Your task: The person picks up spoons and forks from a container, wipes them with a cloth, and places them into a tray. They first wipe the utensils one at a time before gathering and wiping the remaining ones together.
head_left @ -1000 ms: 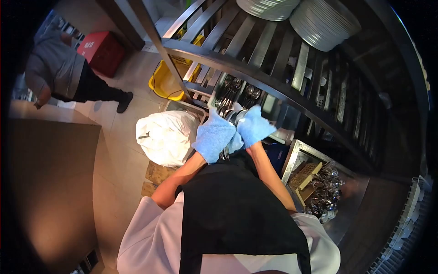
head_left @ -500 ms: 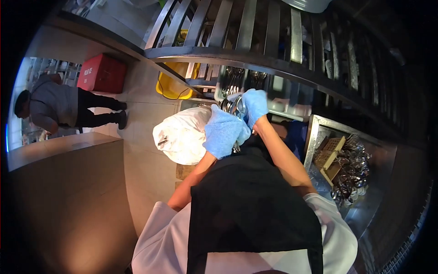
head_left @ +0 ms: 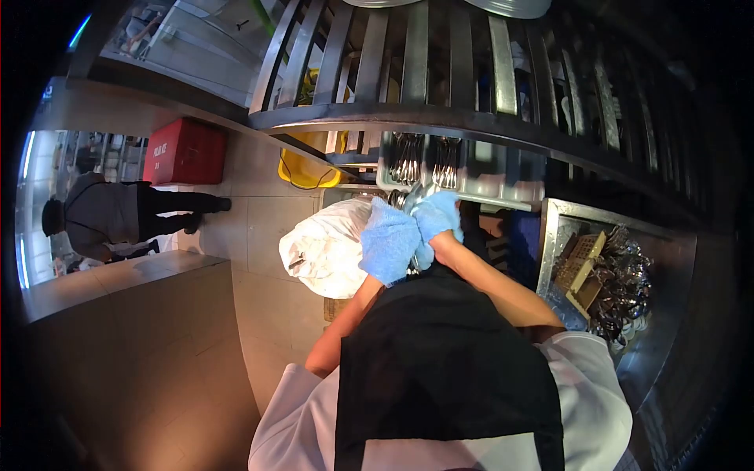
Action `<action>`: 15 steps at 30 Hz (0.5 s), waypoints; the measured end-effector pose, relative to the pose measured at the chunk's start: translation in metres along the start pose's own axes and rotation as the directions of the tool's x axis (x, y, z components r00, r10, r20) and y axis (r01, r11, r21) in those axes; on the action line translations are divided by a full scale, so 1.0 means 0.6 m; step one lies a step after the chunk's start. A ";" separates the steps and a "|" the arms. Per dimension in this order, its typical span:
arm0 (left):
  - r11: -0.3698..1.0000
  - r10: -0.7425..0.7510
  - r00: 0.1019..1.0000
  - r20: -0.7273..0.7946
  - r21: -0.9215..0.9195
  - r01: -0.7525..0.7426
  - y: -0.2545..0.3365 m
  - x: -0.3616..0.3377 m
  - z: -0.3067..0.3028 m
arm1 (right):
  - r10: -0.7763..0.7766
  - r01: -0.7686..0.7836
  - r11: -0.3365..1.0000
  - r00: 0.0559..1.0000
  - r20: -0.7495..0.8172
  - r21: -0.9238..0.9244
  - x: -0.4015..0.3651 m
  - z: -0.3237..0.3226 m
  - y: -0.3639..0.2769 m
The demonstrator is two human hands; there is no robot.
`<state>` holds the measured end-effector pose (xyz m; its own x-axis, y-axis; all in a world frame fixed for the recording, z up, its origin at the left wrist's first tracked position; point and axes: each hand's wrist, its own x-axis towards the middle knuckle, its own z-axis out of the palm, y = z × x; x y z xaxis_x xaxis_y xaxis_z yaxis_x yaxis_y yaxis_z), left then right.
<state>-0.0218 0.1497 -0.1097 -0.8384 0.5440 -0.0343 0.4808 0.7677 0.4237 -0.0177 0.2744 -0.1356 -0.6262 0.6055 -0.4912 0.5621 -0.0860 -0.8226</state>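
Observation:
Blue cloth (head_left: 390, 251) covers my left hand (head_left: 383, 263), which grips a bundle of cutlery (head_left: 399, 199); the metal handles and heads stick out above and below the cloth. Close against it, my right hand (head_left: 442, 242) is closed on another blue cloth (head_left: 440, 213) pressed to the same cutlery. Fingers of both hands are hidden under the fabric. Just beyond the hands, a grey compartment tray (head_left: 503, 188) under the rack holds rows of cutlery (head_left: 406, 161). A bulging white cloth bundle (head_left: 326, 247) lies beside my left hand.
A slatted metal rack (head_left: 416, 118) spans the front. To the right, a metal basin (head_left: 554, 235) holds a yellowish basket (head_left: 585, 271) and heaped cutlery (head_left: 620, 290). A yellow tub (head_left: 306, 169) and red box (head_left: 184, 151) stand left, near another person (head_left: 102, 208).
The view has shifted, so surroundings appear lower and further right. Both hands remain together at the cutlery; the right cloth has moved lower against it. The other person's arm posture differs.

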 end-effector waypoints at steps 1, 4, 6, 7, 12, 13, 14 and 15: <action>0.992 -0.092 0.990 0.104 0.095 0.082 0.004 0.000 0.003 | -0.130 0.092 0.981 0.964 0.233 0.169 0.045 0.015 0.103; 0.960 -0.281 0.957 0.077 0.014 0.281 -0.002 0.003 0.018 | 0.061 -0.384 0.826 0.788 0.612 0.413 0.140 0.000 0.067; 0.957 0.074 0.991 0.107 0.271 -0.100 -0.002 0.005 -0.004 | 0.186 -0.500 0.766 0.774 0.605 0.404 0.174 -0.006 0.060; 0.957 0.075 0.992 0.100 0.273 -0.100 0.000 0.004 -0.006 | 0.168 -0.520 0.749 0.748 0.642 0.410 0.192 -0.008 0.060; 0.990 0.026 0.995 0.094 0.133 -0.039 0.006 -0.014 -0.006 | 0.076 -0.447 0.805 0.730 0.679 0.391 0.121 -0.051 0.066; 0.996 -0.082 0.985 0.152 0.042 0.076 0.005 -0.007 0.001 | 0.047 -0.423 0.781 0.773 0.632 0.459 0.095 -0.060 0.078; 0.913 0.088 0.961 0.263 0.364 -0.184 0.029 0.017 -0.035 | 0.080 -0.462 0.792 0.728 0.681 0.400 0.092 -0.057 0.077; 0.961 -0.016 0.977 0.215 0.274 -0.044 0.036 0.021 -0.029 | -0.009 -0.259 0.909 0.771 0.637 0.326 0.089 -0.039 0.065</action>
<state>-0.0262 0.1674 -0.0853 -0.7714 0.5914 -0.2349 0.5691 0.8063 0.1610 -0.0164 0.3220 -0.1870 -0.8319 -0.0367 -0.5537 0.4970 -0.4932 -0.7140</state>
